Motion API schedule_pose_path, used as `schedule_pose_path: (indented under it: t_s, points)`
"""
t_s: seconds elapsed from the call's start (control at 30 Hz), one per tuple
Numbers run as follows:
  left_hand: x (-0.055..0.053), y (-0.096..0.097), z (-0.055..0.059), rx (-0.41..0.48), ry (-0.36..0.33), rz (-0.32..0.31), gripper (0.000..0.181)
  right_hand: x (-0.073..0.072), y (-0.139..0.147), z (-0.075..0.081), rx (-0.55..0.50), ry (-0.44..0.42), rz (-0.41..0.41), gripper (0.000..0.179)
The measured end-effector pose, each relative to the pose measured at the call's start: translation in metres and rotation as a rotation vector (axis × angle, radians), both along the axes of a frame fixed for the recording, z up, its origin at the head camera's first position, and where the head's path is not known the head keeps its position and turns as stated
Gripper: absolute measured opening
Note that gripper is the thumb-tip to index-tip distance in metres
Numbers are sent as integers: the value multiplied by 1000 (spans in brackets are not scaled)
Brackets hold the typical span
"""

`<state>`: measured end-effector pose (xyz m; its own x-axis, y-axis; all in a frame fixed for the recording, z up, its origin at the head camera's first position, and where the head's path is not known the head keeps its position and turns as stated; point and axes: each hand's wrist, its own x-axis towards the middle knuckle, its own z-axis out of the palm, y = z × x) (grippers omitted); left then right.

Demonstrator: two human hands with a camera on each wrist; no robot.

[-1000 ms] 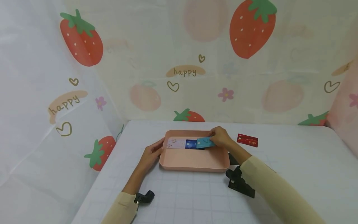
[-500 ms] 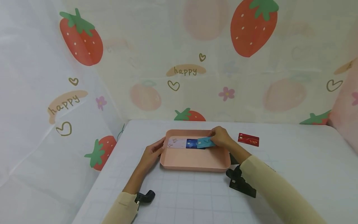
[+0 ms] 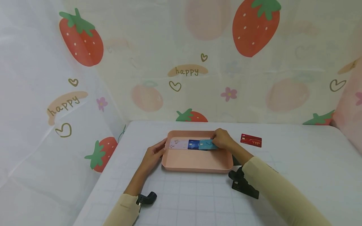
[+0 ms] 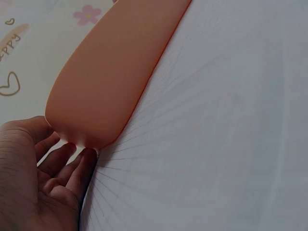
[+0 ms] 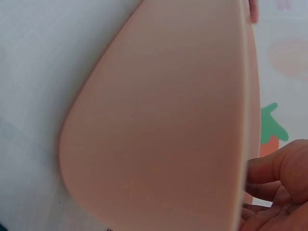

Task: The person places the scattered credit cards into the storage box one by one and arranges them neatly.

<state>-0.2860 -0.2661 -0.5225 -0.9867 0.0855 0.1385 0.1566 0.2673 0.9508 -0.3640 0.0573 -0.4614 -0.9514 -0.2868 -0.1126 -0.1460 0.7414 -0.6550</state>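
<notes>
A person's two bare hands work at a shallow pink tray [image 3: 198,161] on a white table [image 3: 186,194]. Inside, along the tray's far side, cards form a row: a pale patterned card [image 3: 178,144] at the left, a dark blue card [image 3: 193,144] beside it, then a light-blue card [image 3: 207,144] whose left end overlaps the dark blue one. The right hand [image 3: 223,139] reaches over the tray, its fingers drawn together in a pinch on the light-blue card's right end. The left hand [image 3: 152,157] has its fingers relaxed and slightly bent, touching the outside of the tray's left end. A red VIP card [image 3: 251,140] lies on the table right of the tray; a black card [image 3: 249,191] lies nearer, beside the right sleeve [image 3: 271,185].
</notes>
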Motion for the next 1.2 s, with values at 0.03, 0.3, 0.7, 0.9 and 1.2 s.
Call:
schedule_pose_path:
  t_s: [0.03, 0.3, 0.7, 0.9, 1.2]
  points:
    - [0, 0, 0, 0, -2, -2, 47, 0, 0, 1, 2, -2, -1, 21]
    - [-1, 0, 0, 13, -2, -8, 47, 1, 0, 4, 55, 36, 24, 19]
    - [-2, 0, 0, 20, 5, -26, 49, 2, 1, 8, 121, 51, 31, 14]
    - [-3, 0, -1, 24, 13, -36, 49, 2, 1, 8, 144, 75, 33, 15]
    - [-2, -1, -3, 24, 16, -25, 48, 4, 1, 10, 161, 88, 29, 19]
